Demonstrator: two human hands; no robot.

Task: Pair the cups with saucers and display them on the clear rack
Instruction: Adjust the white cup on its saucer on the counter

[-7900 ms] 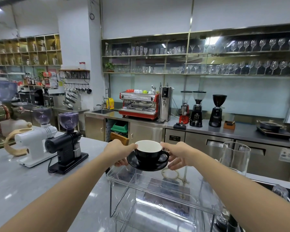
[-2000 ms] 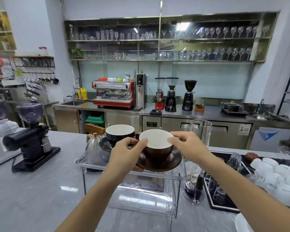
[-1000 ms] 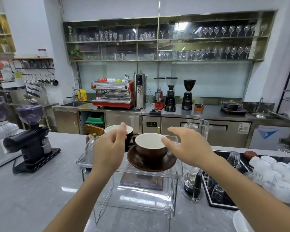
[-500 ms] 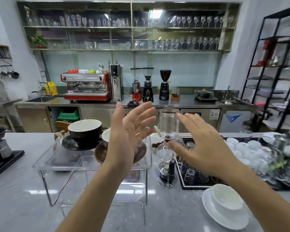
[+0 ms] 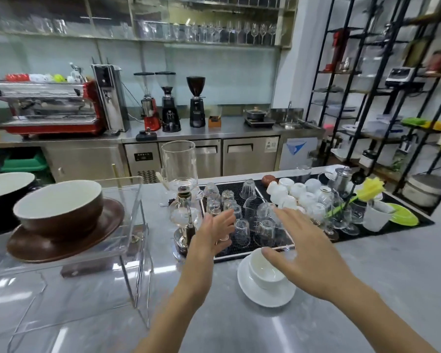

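Head view shows two bare hands, both spread with fingers apart and holding nothing. The left hand hovers just in front of the black mat; the right hand is over the far right side of the white cup, though whether it touches the cup cannot be told. One white cup sits upright in one white saucer on the grey counter, just near of the mat. The cup is plain, glossy and empty.

On the clear rack at the left stand two paired sets. The nearer is a brown cup with a white inside, on a brown saucer. Left of it, cut by the picture's edge, is a black cup, also white inside.

One glass siphon brewer stands between rack and mat. On the mat are many upturned clear glasses; their count is unclear. Farther right lies a cluster of upturned white cups.
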